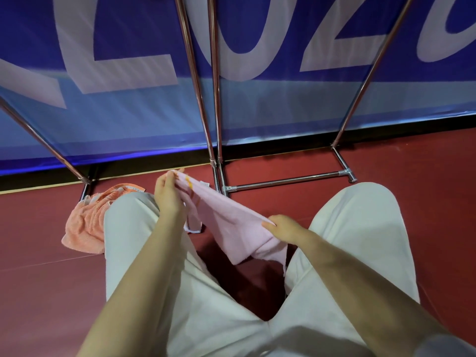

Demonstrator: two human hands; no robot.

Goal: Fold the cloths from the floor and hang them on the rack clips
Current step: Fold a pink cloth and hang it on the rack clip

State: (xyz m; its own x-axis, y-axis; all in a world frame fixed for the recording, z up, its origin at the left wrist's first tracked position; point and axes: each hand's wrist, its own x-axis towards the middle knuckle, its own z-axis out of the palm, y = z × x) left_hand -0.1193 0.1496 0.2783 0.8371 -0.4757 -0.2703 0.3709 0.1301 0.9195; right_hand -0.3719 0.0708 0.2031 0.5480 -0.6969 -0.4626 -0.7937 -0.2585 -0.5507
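Left hand (pixel 168 194) raised, right hand (pixel 284 228) lower, both pinching.

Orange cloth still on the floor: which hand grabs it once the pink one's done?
Left, likely. The orange cloth lies on the floor beside the left knee, nearer the left hand. The right hand grips the pink cloth over by the right leg and would have to cross the body.

Just beyond the left hand (pixel 168 194) stand two upright chrome rack poles (pixel 215 140), and a low chrome base bar (pixel 288 180) lies on the red floor (pixel 425 176) beyond the right hand (pixel 283 228). A crumpled orange terry towel (pixel 85 222) lies outside the left hand. Pale-trousered knees (pixel 360 215) flank both hands.
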